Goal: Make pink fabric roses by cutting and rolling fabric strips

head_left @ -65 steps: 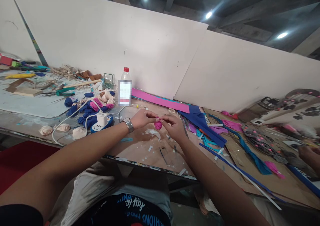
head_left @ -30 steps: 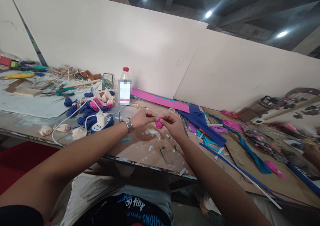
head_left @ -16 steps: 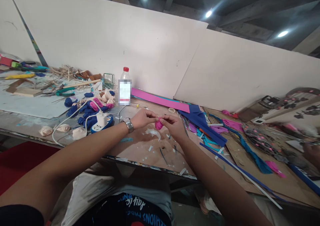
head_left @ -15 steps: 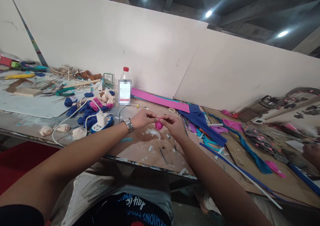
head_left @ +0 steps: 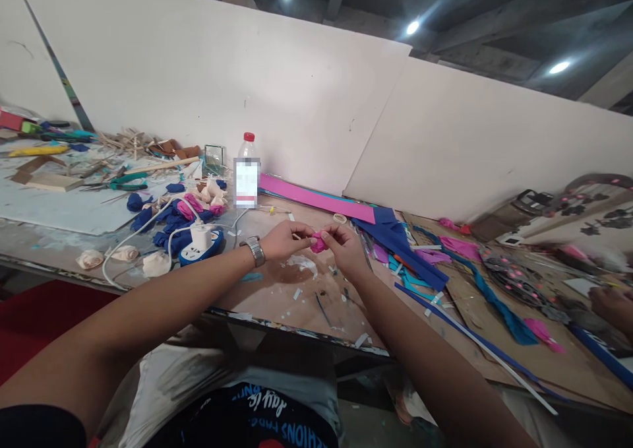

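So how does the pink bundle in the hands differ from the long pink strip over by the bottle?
Shape: the pink bundle is crumpled and compact, while the pink strip is flat and long.
Size: the bundle looks much smaller than the strip.
Pose: the left hand and right hand hold the bundle in their fingers; the strip lies beyond them, untouched.
Both are bright pink.

Bud (head_left: 318,242): bright pink. Watch (head_left: 255,250): silver. Shirt (head_left: 277,408): black, lettered in white and blue. Bottle cap (head_left: 248,136): red. Wide strip (head_left: 316,200): pink. Puffs (head_left: 156,264): navy, cream and pink. Socket (head_left: 188,254): white and blue. Table (head_left: 291,297): pinkish brown, blotched with white. Pliers (head_left: 130,179): teal-green. Panel (head_left: 297,92): off-white.
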Motion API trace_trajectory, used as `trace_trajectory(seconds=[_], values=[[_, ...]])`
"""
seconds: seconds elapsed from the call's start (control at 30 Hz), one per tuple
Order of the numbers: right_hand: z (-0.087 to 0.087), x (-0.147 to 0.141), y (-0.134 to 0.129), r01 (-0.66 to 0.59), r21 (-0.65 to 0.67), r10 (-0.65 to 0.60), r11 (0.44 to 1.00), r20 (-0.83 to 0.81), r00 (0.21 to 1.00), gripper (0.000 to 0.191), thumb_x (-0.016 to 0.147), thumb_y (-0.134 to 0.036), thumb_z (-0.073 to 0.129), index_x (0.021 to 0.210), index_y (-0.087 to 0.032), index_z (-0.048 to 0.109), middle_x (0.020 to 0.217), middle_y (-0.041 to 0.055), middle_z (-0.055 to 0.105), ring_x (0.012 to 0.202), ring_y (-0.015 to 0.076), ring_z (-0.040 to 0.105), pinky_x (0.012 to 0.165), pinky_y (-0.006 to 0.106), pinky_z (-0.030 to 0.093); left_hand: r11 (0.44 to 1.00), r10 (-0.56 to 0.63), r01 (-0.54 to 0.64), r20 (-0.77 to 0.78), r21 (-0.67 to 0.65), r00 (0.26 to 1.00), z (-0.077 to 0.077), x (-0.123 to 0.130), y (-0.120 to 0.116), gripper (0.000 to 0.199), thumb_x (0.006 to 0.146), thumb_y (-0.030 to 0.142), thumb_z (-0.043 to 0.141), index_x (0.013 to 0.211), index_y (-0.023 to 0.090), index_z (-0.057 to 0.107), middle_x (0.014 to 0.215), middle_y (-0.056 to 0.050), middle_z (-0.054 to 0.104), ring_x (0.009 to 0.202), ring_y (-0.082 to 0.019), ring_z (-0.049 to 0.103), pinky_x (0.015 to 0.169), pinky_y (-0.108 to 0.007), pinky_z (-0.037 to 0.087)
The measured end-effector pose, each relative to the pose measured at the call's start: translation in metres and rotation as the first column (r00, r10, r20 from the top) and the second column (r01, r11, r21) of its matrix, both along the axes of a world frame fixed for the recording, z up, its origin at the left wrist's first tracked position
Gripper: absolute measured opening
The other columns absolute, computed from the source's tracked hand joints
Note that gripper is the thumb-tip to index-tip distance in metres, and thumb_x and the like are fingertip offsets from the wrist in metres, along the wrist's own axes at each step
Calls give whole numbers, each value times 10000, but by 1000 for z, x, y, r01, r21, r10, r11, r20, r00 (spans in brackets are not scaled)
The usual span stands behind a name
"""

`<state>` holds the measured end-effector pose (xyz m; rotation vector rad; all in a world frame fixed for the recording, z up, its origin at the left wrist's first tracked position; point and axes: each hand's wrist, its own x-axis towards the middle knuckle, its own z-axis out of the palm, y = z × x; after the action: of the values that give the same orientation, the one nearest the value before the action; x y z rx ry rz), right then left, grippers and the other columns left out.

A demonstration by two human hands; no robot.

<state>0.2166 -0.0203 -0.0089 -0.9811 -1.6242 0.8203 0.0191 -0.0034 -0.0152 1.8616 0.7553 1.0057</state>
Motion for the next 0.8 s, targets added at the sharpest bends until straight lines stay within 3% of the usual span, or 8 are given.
trace_trajectory(seconds=[0.27,0.37,0.5,0.63,0.8], values=[[-6,-2,1,-65,-62,67,996,36,997,331,812,-520,759,869,-210,658,707,-15,605,594,131,526,568,275,407,999,-6,9,67,-38,998,-2,0,1,379,849,497,702,866,121,745,831,-89,753,751,-164,661,723,-280,509],[-6,-1,0,-66,-56,70,996,73,995,327,808,-499,765,939,-204,711,734,-2,639,614,138,535,589,282,424,1000,-8,8,29,-18,1000,-1,-1,1,370,865,489,680,827,126,735,803,-74,739,736,-158,644,710,-275,493],[-5,0,0,-28,-41,31,999,63,998,284,784,-459,790,838,-190,720,749,11,661,626,135,544,609,284,439,1000,-27,27,-14,-11,1000,0,0,-2,349,853,482,684,853,133,691,763,-23,677,686,-131,580,656,-254,446],[-4,-3,-1,-20,-68,20,998,2,1000,286,776,-458,787,808,-189,697,699,2,644,607,139,568,603,283,456,996,2,6,-101,84,995,-2,2,-3,296,804,429,731,821,152,626,723,36,571,653,-105,489,607,-229,370],[-3,-5,-3,-46,-59,47,997,22,999,274,773,-440,797,810,-187,700,718,8,668,594,130,563,581,272,447,999,-47,49,-109,16,993,-4,1,-1,233,861,379,636,792,158,618,672,35,585,621,-110,524,598,-230,380]])
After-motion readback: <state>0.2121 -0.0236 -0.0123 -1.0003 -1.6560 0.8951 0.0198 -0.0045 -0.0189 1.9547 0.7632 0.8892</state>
